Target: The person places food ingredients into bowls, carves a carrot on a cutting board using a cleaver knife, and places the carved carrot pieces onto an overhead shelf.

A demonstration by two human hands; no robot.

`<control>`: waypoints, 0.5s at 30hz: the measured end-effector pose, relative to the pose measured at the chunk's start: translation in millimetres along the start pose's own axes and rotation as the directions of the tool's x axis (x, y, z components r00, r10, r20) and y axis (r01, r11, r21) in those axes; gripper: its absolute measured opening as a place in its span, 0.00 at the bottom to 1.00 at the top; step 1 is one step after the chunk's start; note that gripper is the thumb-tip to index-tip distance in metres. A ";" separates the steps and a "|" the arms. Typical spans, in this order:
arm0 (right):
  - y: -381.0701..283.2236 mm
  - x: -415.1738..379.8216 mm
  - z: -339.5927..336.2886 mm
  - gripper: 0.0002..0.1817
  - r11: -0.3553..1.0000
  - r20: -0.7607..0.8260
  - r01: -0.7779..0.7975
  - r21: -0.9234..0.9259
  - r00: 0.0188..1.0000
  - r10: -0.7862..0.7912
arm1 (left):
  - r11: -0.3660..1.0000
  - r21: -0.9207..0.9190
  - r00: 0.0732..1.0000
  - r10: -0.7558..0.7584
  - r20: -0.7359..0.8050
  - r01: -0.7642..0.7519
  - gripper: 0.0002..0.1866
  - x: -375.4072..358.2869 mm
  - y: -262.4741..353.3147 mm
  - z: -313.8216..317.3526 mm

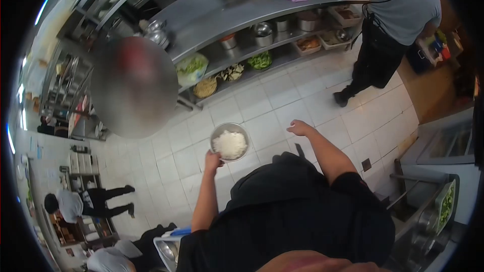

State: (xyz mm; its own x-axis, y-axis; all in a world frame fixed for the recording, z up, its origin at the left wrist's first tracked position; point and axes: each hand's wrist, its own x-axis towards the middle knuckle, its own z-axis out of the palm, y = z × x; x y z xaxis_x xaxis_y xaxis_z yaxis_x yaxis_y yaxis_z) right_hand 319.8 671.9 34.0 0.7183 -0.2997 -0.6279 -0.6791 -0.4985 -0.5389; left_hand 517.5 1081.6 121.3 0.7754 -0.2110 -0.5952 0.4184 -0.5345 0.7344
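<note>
A round metal bowl filled with white, grainy food, which looks like rice, is held out over the tiled floor. My left hand grips its rim at the lower left. To the right of the bowl, my right hand hangs in the air, apart from it, with the fingers curled together. Whether anything small is between those fingers cannot be made out.
A long steel counter with bowls and vegetables on lower shelves runs across the top. One person stands at its right end; others are at lower left. Shelving stands at right. A blurred area covers the upper left.
</note>
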 end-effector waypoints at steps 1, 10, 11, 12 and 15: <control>-2.0 2.1 -27.2 0.38 0.989 -0.128 0.048 0.137 0.991 -0.030 | 0.999 -0.044 0.999 -0.028 0.044 0.030 0.18 19.3 14.0 33.3; -9.4 130.0 -238.7 0.44 0.946 -0.431 0.245 0.213 0.892 -0.134 | 0.996 -0.063 0.976 -0.047 0.214 0.061 0.21 199.8 169.6 221.2; 1.7 160.3 -268.3 0.44 0.947 -0.437 0.239 0.213 0.891 -0.126 | 0.999 -0.050 0.976 0.000 0.219 0.011 0.21 229.8 186.6 242.9; 17.5 185.6 -288.5 0.44 0.957 -0.428 0.199 0.212 0.899 -0.092 | 0.999 -0.019 0.973 0.031 0.230 -0.028 0.21 256.2 192.6 257.9; 47.8 259.3 -360.6 0.43 0.981 -0.469 0.118 0.151 0.883 -0.034 | 0.997 0.023 0.969 0.065 0.239 -0.072 0.19 315.1 261.0 332.1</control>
State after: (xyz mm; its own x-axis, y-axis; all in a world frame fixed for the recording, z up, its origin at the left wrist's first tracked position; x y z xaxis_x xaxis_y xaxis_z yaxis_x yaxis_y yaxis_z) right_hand 528.3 277.0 47.9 0.7281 -0.6289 -0.2727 -0.6045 -0.4015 -0.6880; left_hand 713.9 603.8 17.1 0.6655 -0.4343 -0.6070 0.3505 -0.5361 0.7679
